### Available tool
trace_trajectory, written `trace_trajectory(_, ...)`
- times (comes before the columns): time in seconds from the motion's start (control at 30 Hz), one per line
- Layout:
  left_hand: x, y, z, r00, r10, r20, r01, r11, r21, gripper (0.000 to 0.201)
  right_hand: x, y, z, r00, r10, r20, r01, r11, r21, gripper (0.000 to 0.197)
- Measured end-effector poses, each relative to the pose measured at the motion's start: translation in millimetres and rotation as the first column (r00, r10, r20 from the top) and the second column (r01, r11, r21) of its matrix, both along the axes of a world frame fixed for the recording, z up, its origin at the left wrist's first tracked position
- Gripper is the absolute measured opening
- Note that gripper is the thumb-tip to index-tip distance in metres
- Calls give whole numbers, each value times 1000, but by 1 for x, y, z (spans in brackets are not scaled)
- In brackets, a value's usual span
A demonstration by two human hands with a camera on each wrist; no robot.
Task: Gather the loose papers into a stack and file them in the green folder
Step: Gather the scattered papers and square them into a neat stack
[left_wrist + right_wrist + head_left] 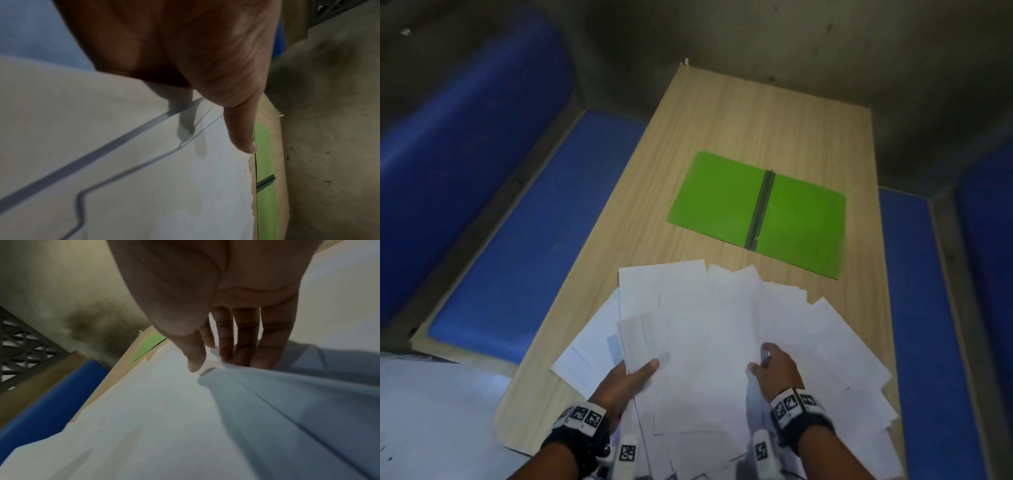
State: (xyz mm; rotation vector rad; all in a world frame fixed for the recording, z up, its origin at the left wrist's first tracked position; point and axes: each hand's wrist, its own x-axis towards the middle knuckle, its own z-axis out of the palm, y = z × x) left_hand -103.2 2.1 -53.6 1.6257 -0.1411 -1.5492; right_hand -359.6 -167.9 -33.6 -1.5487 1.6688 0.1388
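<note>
While the sheets lie fanned out rather than squared, the risk sits mostly with how each hand has hold of them. Farthest left, a blue padded bench (524, 240) runs beside the wooden table (722, 120), and some papers (722, 325) overhang that table edge, so a careless sweep could tip them off onto the seat. Next, the left hand (631, 377) grips the left part of the pile, thumb lying flat on top and the fingers tucked out of sight beneath; the left wrist view shows only the thumb, so how many sheets it has underneath cannot be told. If it lifts only a few, the rest would likely slide free. Toward the middle-right, the right hand (774, 370) pinches a bunch of paper between thumb and curled fingers, and the right wrist view shows the sheet puckered at that pinch; pulling hard from there could crease or tear it. Sheets on the far right reach close to the table's other edge and could spill there too. Beyond the pile, the green folder (756, 212) lies open and flat with its dark spine clip in the middle, apart from the papers; dragging the pile forward unevenly might shove it away.
</note>
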Motion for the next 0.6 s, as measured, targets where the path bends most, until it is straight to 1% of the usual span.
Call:
trace_trajectory(0.03, -6, 0, 0, 1000, 4, -6, -4, 1000, -9, 74, 5, 6, 1, 1000, 6, -1, -6, 1000, 5, 50)
trace_trajectory(0.07, -12, 0, -1, 1000, 5, -9, -5, 1000, -12, 73, 8, 11, 1, 1000, 28, 7, -28, 1000, 2, 43)
trace_trajectory(0.13, -24, -2, -6, 1000, 2, -8, -2, 1000, 6, 62, 13, 21, 1, 994, 105, 25, -105, 994, -20, 21)
trace_trajectory(0.17, -29, -4, -9, 1000, 2, 14, -3, 1000, 22, 55, 14, 25, 1, 988, 152, 24, -151, 988, -19, 12)
trace_trajectory(0.2, -32, -5, -12, 998, -4, 59, 2, 999, 41, 50, 15, 29, 1, 983, 184, 20, -184, 983, -17, 8)
trace_trajectory(0.23, -33, -5, -15, 993, -23, 112, 17, 998, 56, 47, 15, 31, 2, 982, 186, 13, -186, 982, -17, 7)
trace_trajectory(0.27, -32, -6, -14, 988, -48, 147, 37, 997, 73, 46, 13, 31, 2, 990, 141, 24, -140, 990, -25, 7)
trace_trajectory(0.3, -28, -6, -14, 984, -54, 168, 42, 996, 72, 47, 10, 29, 1, 998, 49, 41, -48, 998, -39, 12)
trace_trajectory(0.33, -22, -5, -15, 982, -46, 185, 35, 998, 60, 48, 5, 28, -1, 996, -68, 64, 72, 996, -52, 22)
trace_trajectory(0.37, -14, -4, -15, 979, -18, 203, 11, 999, 37, 51, 0, 25, -4, 982, -175, 70, 179, 982, -60, 34)
trace_trajectory(0.4, -5, -2, -13, 977, 22, 212, -26, 1000, 15, 54, -4, 24, -5, 969, -240, 57, 243, 968, -58, 45)
trace_trajectory(0.43, 5, 1, -13, 975, 69, 212, -68, 998, -15, 58, -7, 23, -6, 965, -259, 25, 260, 965, -40, 54)
trace_trajectory(0.5, 25, 10, -11, 968, 137, 210, -128, 990, -54, 63, -7, 26, -8, 969, -246, -1, 246, 969, 16, 68)
trace_trajectory(0.57, 44, 19, -12, 962, 159, 222, -151, 987, -51, 61, 1, 32, -8, 975, -223, 1, 222, 974, 38, 78)
trace_trajectory(0.6, 51, 23, -10, 957, 177, 231, -170, 984, -50, 59, 5, 34, -8, 980, -196, -31, 197, 980, 29, 80)
